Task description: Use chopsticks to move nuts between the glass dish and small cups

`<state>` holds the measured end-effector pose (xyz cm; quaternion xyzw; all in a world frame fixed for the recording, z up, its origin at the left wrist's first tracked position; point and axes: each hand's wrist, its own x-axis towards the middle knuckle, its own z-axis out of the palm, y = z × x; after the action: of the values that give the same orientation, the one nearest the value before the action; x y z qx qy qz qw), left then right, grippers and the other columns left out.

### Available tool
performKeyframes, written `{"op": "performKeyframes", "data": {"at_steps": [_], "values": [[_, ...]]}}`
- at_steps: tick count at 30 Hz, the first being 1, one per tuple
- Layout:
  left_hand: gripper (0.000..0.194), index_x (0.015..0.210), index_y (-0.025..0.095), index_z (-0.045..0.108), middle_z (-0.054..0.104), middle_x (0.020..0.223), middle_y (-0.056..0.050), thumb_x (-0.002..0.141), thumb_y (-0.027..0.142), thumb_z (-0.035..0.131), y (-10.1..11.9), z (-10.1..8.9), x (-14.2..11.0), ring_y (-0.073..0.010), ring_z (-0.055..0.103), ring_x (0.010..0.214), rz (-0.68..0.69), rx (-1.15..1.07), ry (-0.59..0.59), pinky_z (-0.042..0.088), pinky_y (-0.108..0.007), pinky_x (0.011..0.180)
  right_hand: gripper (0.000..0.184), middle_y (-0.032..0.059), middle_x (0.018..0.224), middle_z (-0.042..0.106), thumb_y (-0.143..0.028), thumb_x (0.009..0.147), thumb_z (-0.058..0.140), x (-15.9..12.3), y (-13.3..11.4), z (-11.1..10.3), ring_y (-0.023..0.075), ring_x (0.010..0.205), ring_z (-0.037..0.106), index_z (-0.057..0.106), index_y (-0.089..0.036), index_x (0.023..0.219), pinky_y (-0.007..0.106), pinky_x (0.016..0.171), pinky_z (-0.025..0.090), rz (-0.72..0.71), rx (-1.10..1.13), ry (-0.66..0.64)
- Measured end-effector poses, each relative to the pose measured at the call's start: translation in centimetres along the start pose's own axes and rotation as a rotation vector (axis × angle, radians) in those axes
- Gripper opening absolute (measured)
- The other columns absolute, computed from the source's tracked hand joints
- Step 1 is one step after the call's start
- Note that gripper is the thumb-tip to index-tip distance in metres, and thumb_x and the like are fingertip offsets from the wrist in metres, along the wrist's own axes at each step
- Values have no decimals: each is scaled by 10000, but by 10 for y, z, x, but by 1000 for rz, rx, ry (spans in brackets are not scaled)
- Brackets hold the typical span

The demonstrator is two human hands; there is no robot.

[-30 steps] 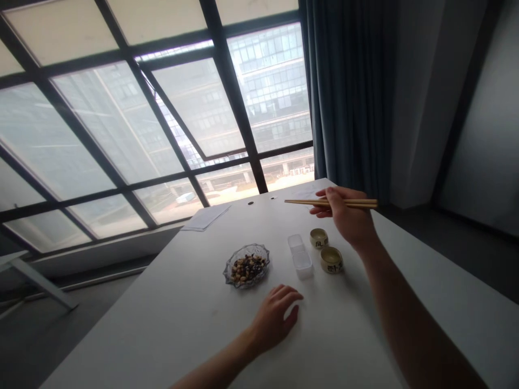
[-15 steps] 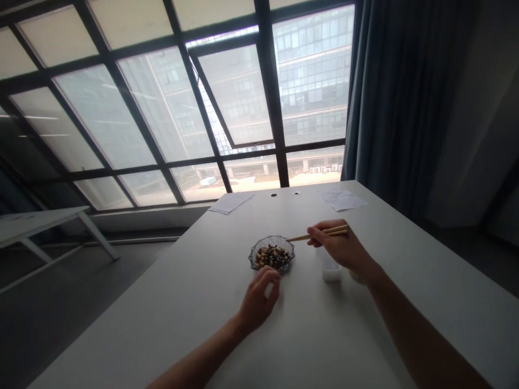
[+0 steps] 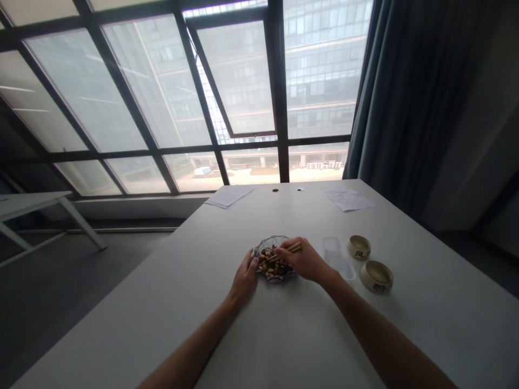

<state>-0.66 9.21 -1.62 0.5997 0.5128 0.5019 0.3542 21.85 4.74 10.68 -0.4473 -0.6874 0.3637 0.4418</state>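
Observation:
A clear glass bowl (image 3: 275,279) with a scalloped rim stands on the white table, holding a mix of dark and pale pieces (image 3: 267,265) that look like beans or nuts. My left hand (image 3: 243,278) grips the bowl's left side, thumb at the rim. Over the bowl's right side, my right hand (image 3: 304,262) is closed around a pair of wooden chopsticks (image 3: 295,248). Their tips point down-left into the pieces; whether a piece is pinched between them cannot be made out.
Right of my right hand are two clear plastic containers (image 3: 331,247), one nearer me than the other. Beyond them sit a small ceramic bowl (image 3: 359,247) and a larger one (image 3: 377,276), both with dark characters. Papers (image 3: 229,196) lie at the table's far left, and more sheets (image 3: 349,198) at far right.
My right hand has brought the chopsticks left and down into the glass bowl. My left hand has shifted from the bowl's front to its left side. The ceramic bowls have come into view.

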Motion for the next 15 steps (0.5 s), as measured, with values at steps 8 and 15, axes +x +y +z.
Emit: {"op": "performKeyframes", "data": {"at_steps": [8, 15], "values": [[738, 1406, 104, 561, 593, 1448, -172, 754, 415, 710, 8, 2, 0, -373, 509, 1366, -65, 45, -86, 393, -455, 1143, 347, 33, 605, 684, -425, 899, 607, -3, 7, -21, 177, 594, 663, 662, -165, 675, 236, 552, 451, 19, -62, 78], [674, 1421, 133, 535, 636, 1391, -152, 822, 415, 662, 20, 9, -10, -305, 711, 1045, -61, -41, -209, 590, -377, 849, 418, 24, 491, 616, -394, 900, 600, -18, -13, -35, 144, 483, 584, 562, -188, 538, 233, 492, 388, 72, -191, 98]]}}
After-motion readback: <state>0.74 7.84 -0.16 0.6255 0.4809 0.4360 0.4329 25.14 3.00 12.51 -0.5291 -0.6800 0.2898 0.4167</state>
